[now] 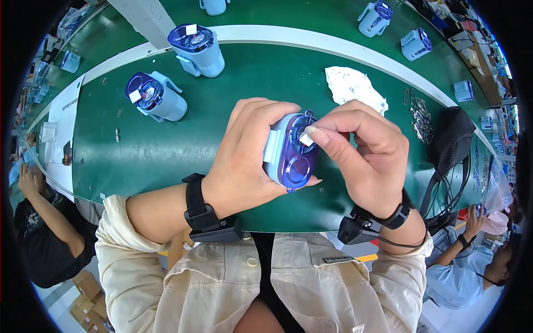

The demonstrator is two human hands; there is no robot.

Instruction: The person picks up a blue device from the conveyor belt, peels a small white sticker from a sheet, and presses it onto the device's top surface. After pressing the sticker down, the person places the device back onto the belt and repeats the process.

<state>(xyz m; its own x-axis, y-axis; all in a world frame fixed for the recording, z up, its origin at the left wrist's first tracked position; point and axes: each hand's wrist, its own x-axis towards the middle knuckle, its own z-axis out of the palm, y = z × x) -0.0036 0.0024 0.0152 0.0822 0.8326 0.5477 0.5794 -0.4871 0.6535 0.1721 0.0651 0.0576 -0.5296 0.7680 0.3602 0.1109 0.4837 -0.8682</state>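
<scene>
My left hand (244, 155) grips a small light-blue device (288, 152) with a shiny dark-blue top, held tilted above the green belt (166, 150). The thumb and forefinger of my right hand (363, 152) pinch a small white piece (306, 137) at a round opening in the device's top. Both wrists wear black straps with a small black unit.
Two more blue devices (155, 97) (197, 50) stand on the belt at the left, others (375, 16) (416, 43) at the back right. A crumpled white sheet (352, 87), a row of metal parts (422, 119) and a black pouch (452, 139) lie to the right. Other people sit at both sides.
</scene>
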